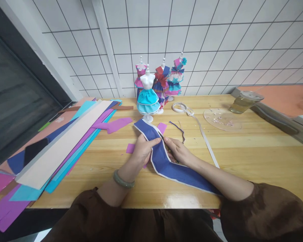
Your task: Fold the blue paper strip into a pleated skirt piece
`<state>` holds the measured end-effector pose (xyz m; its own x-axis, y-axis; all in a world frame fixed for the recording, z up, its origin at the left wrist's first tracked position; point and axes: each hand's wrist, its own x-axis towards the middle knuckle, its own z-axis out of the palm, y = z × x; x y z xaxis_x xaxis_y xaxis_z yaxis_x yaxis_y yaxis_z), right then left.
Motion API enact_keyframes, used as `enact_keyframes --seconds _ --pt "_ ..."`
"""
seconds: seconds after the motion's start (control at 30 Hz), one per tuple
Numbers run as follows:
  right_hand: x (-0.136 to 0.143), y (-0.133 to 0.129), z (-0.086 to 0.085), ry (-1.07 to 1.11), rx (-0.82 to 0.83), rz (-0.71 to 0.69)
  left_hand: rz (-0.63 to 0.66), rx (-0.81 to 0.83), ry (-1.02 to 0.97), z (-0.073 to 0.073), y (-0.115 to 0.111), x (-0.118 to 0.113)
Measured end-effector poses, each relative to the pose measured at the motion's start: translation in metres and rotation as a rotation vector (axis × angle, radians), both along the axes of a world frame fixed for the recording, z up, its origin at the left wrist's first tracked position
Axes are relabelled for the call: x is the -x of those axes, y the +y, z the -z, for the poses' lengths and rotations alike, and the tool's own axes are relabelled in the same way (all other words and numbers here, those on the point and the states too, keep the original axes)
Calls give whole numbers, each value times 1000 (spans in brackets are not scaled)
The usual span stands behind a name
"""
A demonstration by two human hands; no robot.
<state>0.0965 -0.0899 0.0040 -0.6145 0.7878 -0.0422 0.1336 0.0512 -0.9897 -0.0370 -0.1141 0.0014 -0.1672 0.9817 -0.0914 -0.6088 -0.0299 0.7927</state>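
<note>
A long blue strip with white edges (178,173) runs across the table in front of me, its right end passing under my right forearm. My left hand (142,149) pinches it near its upper end, thumb on top. My right hand (178,149) is closed round scissors (162,135), whose dark blades lie at the strip's white edge; the handles are mostly hidden by the fingers. Just beyond the strip stands a small white dress form (147,80) in a tiered turquoise skirt (148,101). Pink-purple scraps (130,148) lie beside my left hand.
Coloured strips (65,144) and a dark phone (35,152) lie at the left. Several dressed mini forms (176,79) stand near the tiled wall. A white tape roll (179,107), a clear dish (221,120) and a cup of yellowish liquid (244,102) are at the right.
</note>
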Motion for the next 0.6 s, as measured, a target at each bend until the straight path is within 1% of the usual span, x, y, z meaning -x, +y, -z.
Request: enact_keyframes --seconds 0.6 --pt "-1 2 2 -28 44 37 3 7 25 3 0 1"
